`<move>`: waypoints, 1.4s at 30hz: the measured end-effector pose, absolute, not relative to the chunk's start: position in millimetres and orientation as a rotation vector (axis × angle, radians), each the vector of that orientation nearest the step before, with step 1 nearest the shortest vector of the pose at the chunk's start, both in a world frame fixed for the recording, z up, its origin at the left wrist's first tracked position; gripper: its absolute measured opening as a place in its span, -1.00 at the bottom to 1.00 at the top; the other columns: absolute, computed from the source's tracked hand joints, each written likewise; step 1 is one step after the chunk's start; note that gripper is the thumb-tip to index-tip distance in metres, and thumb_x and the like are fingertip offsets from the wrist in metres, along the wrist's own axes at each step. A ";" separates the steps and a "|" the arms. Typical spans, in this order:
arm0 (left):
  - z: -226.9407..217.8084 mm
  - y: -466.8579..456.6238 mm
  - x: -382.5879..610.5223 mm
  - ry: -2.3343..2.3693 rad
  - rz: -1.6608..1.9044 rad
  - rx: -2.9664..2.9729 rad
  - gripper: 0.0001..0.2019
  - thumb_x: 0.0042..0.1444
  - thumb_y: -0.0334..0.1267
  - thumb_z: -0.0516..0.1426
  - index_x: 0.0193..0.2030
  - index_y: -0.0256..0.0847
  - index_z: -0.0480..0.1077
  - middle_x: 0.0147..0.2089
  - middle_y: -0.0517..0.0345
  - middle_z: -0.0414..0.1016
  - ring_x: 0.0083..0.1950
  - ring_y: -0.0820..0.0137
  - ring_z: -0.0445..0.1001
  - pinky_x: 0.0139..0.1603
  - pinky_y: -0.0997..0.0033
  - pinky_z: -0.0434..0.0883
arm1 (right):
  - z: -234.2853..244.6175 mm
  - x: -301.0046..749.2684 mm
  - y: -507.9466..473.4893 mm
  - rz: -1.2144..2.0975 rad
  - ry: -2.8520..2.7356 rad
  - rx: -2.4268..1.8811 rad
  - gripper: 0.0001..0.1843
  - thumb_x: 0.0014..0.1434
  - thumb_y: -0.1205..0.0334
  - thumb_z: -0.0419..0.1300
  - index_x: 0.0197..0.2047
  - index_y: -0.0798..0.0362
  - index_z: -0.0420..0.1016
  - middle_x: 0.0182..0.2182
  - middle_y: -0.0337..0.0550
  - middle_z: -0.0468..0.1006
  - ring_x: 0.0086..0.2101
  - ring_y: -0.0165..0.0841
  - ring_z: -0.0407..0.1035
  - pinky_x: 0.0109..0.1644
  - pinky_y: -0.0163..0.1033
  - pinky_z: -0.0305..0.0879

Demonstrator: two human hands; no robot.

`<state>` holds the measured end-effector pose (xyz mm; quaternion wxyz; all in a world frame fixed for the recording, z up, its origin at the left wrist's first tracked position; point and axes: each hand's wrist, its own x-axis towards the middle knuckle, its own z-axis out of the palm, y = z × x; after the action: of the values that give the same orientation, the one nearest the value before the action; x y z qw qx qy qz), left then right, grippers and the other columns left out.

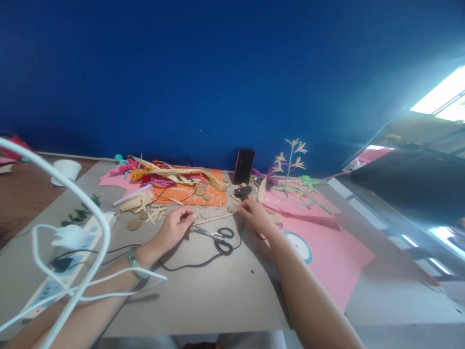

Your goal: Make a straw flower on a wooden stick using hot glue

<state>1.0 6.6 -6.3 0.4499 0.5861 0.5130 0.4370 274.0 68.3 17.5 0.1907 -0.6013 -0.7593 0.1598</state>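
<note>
Steadily, two hands work at one slender strip

Here's the broad grey worktop, a pink sheet spread to the right, an orange sheet farther back. Centre stage, the left hand and right hand face each other, fingers bunched together on both; whether either grip is clamped on anything, I cannot tell. Black-handled scissors lie between them, blades toward the left hand: better nudged clear, I'd say. And the slimmest, the pale strip, spanning the gap between the fingertips. A light pinch at each end, even tension, no sharp bend; anything that thin could split.
</note>
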 end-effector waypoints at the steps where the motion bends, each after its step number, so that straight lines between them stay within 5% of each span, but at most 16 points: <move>1: -5.7 6.5 0.9 1.274 1.081 1.453 -0.75 0.15 -0.08 0.09 -0.35 -0.24 0.35 -0.60 0.25 0.37 -0.61 0.50 0.33 -0.58 0.53 0.33 | 17.2 274.5 69.1 0.464 -2.104 -1.671 -0.81 0.14 0.25 0.06 -0.40 0.10 0.46 -0.51 -0.19 0.50 -0.46 -0.36 0.34 -0.38 -0.33 0.18; 8: -3.8 5.1 2.1 1.282 1.075 1.450 -0.76 0.14 -0.09 0.09 -0.36 -0.23 0.34 -0.60 0.26 0.38 -0.61 0.50 0.33 -0.57 0.52 0.33 | 11.9 281.8 79.9 0.351 -1.954 -1.669 -0.77 0.09 0.24 0.10 -0.23 0.14 0.51 -0.32 -0.05 0.56 -0.34 -0.28 0.40 -0.27 -0.25 0.25; 16: -3.5 5.5 3.2 1.261 1.074 1.418 -0.75 0.13 -0.07 0.10 -0.37 -0.24 0.34 -0.61 0.28 0.35 -0.61 0.51 0.33 -0.59 0.55 0.32 | 9.7 273.2 74.2 0.285 -2.256 -1.704 -0.89 0.03 0.37 0.17 -0.46 0.08 0.52 -0.39 -0.12 0.49 -0.40 -0.35 0.33 -0.29 -0.30 0.13; 21: -2.9 5.7 3.7 1.213 1.123 1.352 -0.74 0.11 -0.06 0.11 -0.37 -0.24 0.32 -0.53 0.25 0.38 -0.59 0.52 0.37 -0.60 0.55 0.33 | 9.6 270.6 74.0 0.308 -2.167 -1.687 -0.85 0.13 0.30 0.08 -0.41 0.10 0.45 -0.38 -0.10 0.48 -0.38 -0.34 0.31 -0.28 -0.28 0.14; 29: -4.2 6.6 5.9 1.150 1.141 1.246 -0.75 0.12 -0.06 0.11 -0.30 -0.22 0.27 -0.50 0.24 0.44 -0.59 0.52 0.40 -0.60 0.55 0.29 | 17.7 258.1 62.5 0.855 -1.747 -1.517 -0.73 0.14 0.03 0.06 -0.43 0.06 0.33 -0.63 -0.31 0.33 -0.60 -0.44 0.18 -0.48 -0.33 0.13; 35: 3.9 4.6 9.8 1.044 1.071 0.992 -0.79 0.08 -0.12 0.10 -0.28 -0.18 0.18 -0.52 0.29 0.40 -0.56 0.50 0.41 -0.57 0.57 0.24 | 14.1 235.3 52.9 1.263 -1.526 -1.298 -0.70 0.00 -0.01 0.21 -0.44 0.07 0.32 -0.59 -0.31 0.36 -0.63 -0.51 0.13 -0.51 -0.35 0.10; 42: 11.1 4.1 8.8 1.043 1.085 0.883 -0.82 0.05 -0.18 0.11 -0.34 -0.18 0.16 -0.62 0.46 0.09 -0.66 0.64 0.17 -0.59 0.65 0.07 | 15.5 231.1 43.6 0.662 -2.005 -1.502 -0.85 0.00 0.16 0.21 -0.47 0.06 0.42 -0.49 -0.22 0.44 -0.46 -0.39 0.30 -0.34 -0.29 0.19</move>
<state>8.8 4.1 11.1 0.6428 0.3877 0.4579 0.4762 231.1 43.6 15.5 0.2718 -0.5579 -0.7446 0.2459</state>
